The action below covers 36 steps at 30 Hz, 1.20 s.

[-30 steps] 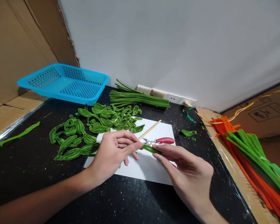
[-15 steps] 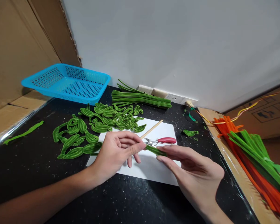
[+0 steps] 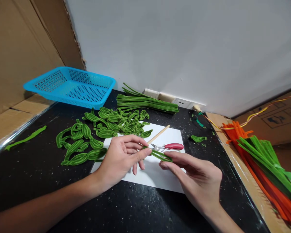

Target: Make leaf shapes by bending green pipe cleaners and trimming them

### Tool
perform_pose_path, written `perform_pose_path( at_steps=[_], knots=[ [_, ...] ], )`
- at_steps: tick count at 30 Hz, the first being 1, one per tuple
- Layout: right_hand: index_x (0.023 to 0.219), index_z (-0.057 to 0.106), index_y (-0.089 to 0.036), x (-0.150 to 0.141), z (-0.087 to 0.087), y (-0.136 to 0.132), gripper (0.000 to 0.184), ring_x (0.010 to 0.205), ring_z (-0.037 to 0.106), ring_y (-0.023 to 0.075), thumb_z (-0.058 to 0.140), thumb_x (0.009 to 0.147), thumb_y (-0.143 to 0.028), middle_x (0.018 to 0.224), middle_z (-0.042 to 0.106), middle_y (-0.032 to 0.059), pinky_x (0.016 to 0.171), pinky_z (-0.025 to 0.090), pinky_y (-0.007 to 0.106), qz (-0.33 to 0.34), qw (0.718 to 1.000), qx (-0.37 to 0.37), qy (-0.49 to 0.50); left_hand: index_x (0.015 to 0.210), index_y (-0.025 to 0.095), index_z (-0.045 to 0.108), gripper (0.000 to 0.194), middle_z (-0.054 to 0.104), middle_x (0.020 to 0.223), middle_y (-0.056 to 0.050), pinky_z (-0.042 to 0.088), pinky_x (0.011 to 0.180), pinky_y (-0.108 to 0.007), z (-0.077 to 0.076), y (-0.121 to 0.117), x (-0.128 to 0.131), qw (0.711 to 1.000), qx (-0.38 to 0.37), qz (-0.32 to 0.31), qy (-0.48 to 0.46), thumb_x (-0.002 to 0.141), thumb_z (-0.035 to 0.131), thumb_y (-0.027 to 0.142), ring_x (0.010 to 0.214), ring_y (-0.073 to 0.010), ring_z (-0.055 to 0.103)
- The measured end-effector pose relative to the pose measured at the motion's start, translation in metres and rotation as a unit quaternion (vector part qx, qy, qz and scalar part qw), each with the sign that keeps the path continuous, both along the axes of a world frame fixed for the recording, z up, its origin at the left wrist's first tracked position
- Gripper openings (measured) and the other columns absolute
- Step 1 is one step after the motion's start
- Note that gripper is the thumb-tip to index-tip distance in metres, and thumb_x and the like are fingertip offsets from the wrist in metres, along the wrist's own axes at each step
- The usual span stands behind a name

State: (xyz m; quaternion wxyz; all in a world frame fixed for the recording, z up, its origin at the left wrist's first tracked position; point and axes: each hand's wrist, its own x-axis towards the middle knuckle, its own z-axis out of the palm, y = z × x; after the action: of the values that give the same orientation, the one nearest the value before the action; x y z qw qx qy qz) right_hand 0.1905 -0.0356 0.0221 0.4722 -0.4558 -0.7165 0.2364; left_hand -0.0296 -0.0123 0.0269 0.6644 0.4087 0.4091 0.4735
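The left hand (image 3: 116, 158) is pinching one green loop (image 3: 161, 155) over one white sheet (image 3: 147, 178), near one pair of pliers (image 3: 174, 146), the right hand (image 3: 201, 176) is partly curling around the loop's other end, grip hard to tell, and black table (image 3: 140, 210) is extending beyond the sheet's near edge.

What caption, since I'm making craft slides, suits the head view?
Left fingers pinch a green fuzzy loop above white paper, right fingers at its other end.

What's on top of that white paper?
On the white paper: red-handled pliers, a wooden stick and, overlapping its far edge, some green fuzzy pieces. The left hand and right hand hide other parts, so whatever lies behind them can't be seen.
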Motion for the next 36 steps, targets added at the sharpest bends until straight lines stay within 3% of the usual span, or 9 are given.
perform_pose_path(
  at_steps=[16,22,25,31,36],
  knots=[
    [0.109,0.082,-0.028,0.0007,0.0019,-0.0011,0.027,0.074,0.081,0.0128,0.081,0.088,-0.011,0.096,0.085,-0.0033,0.073,0.065,0.017,0.031,0.998,0.018,-0.044,0.094,0.01,0.073,0.029,0.074,0.071,-0.002,0.049,0.034,-0.014,-0.0013,-0.0005,-0.0011,1.0,0.0,0.001,0.008,0.074,0.091,0.021,0.044,-0.0126,0.068],
    [0.103,0.083,-0.026,-0.0005,0.0049,-0.0026,0.02,0.068,0.08,0.0141,0.082,0.088,-0.013,0.087,0.084,-0.0021,0.067,0.065,0.018,0.032,0.999,0.006,-0.03,0.089,0.011,0.072,0.031,0.072,0.065,-0.001,0.047,0.033,-0.014,0.0019,-0.0021,-0.0002,1.0,-0.01,0.006,-0.004,0.07,0.095,0.02,0.042,-0.0128,0.067],
    [0.102,0.084,-0.026,-0.0006,0.0041,-0.0018,0.021,0.067,0.08,0.0158,0.086,0.084,-0.016,0.088,0.085,-0.0006,0.062,0.065,0.02,0.015,1.0,-0.004,-0.025,0.086,0.011,0.071,0.031,0.071,0.064,0.0,0.047,0.033,-0.014,0.004,-0.0023,0.0009,1.0,-0.017,0.008,-0.007,0.069,0.096,0.021,0.04,-0.0119,0.065],
    [0.103,0.084,-0.028,0.0004,-0.0009,-0.001,0.025,0.074,0.081,0.0176,0.088,0.082,-0.015,0.094,0.085,0.0006,0.071,0.069,0.023,-0.028,1.0,-0.007,0.009,0.084,0.011,0.071,0.031,0.071,0.063,0.0,0.046,0.033,-0.013,0.0049,-0.0001,0.0014,1.0,-0.018,0.017,-0.008,0.069,0.096,0.023,0.039,-0.0099,0.062],
    [0.096,0.085,-0.027,-0.0007,0.001,-0.0021,0.017,0.063,0.079,0.0155,0.087,0.082,-0.016,0.084,0.084,-0.0005,0.062,0.067,0.02,-0.042,0.999,-0.009,0.009,0.083,0.011,0.071,0.03,0.07,0.062,0.001,0.045,0.032,-0.013,0.0053,-0.0011,0.0008,1.0,-0.019,0.014,-0.008,0.07,0.096,0.022,0.039,-0.0098,0.062]
  ],
)
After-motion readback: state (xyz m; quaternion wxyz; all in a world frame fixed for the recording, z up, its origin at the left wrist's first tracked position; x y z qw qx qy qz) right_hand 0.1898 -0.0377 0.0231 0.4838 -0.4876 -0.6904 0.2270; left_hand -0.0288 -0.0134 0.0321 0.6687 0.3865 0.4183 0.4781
